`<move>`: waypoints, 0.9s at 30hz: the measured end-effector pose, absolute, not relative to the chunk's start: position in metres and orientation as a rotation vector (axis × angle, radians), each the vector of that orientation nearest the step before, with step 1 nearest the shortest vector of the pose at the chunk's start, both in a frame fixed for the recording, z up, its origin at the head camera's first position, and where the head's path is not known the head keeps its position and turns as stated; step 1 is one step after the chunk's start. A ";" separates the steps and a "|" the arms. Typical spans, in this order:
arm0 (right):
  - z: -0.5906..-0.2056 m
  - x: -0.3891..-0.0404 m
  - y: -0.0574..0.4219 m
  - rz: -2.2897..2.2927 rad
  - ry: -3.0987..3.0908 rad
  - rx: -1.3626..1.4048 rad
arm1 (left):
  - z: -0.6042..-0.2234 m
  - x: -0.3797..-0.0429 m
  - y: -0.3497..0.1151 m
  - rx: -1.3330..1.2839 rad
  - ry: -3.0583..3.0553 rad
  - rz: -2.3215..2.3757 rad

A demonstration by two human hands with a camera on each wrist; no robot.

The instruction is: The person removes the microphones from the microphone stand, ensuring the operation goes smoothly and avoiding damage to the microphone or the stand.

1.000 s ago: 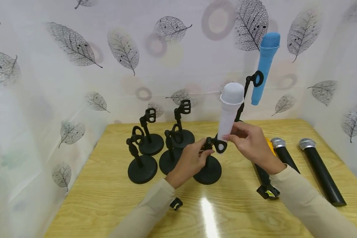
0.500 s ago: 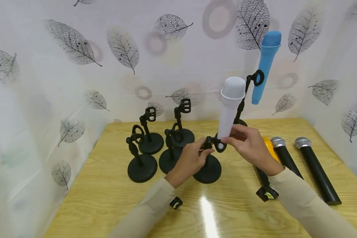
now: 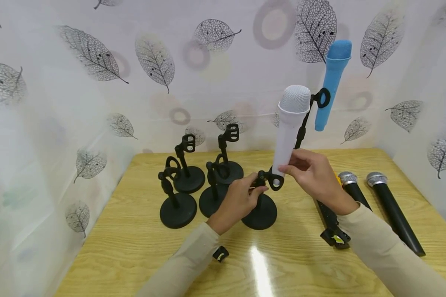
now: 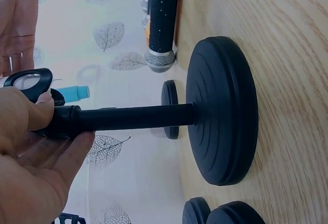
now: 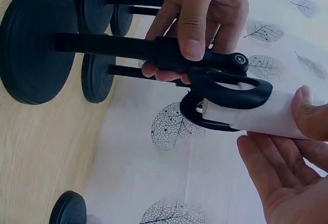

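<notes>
In the head view my left hand (image 3: 238,202) grips the neck of a black desktop microphone stand (image 3: 260,214), its round base on the table. My right hand (image 3: 316,177) pinches the lower handle of a white microphone (image 3: 287,134), head up and leaning slightly right. The handle's lower end sits inside the stand's clip (image 5: 220,93), as the right wrist view shows. There the left thumb lies along the stand's neck just below the clip. Behind, a blue microphone (image 3: 330,82) rests tilted in the clip of a taller stand (image 3: 301,134), whose base is hidden by my right hand.
Several black stands with unfilled clips, such as the front left stand (image 3: 178,210), cluster to the left. Black microphones with silver heads, one of them the far right microphone (image 3: 395,212), lie on the wooden table (image 3: 134,255) at right. A leaf-print curtain (image 3: 245,74) hangs behind.
The white microphone's head has moved up and slightly right, with its lower end staying in the clip. My right hand dipped slightly, then rose again. My left hand keeps its hold on the stand.
</notes>
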State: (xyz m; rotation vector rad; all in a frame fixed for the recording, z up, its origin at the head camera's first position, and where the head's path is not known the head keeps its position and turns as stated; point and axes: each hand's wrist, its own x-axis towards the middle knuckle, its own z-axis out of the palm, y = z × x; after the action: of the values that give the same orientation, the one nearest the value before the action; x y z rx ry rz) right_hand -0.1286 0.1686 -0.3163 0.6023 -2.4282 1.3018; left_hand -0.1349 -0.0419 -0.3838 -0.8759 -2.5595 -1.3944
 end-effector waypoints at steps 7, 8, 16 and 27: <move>-0.307 -0.128 0.173 1.272 -2.410 0.581 | -0.385 -0.134 -0.041 -0.865 -2.573 -1.368; -0.305 -0.129 0.174 1.277 -2.387 0.579 | -0.385 -0.134 -0.041 -0.863 -2.574 -1.359; -0.283 -0.130 0.188 1.326 -2.268 0.557 | -0.384 -0.134 -0.043 -0.841 -2.570 -1.372; -0.294 -0.122 0.212 1.248 -2.479 0.409 | -0.391 -0.131 -0.039 -0.774 -2.541 -1.416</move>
State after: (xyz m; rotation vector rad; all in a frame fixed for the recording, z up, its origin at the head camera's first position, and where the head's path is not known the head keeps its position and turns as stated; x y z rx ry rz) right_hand -0.1221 0.2116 -0.2939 0.4086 -2.4789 1.2482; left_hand -0.1312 -0.0391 -0.3911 -0.7740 -2.5406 -1.4164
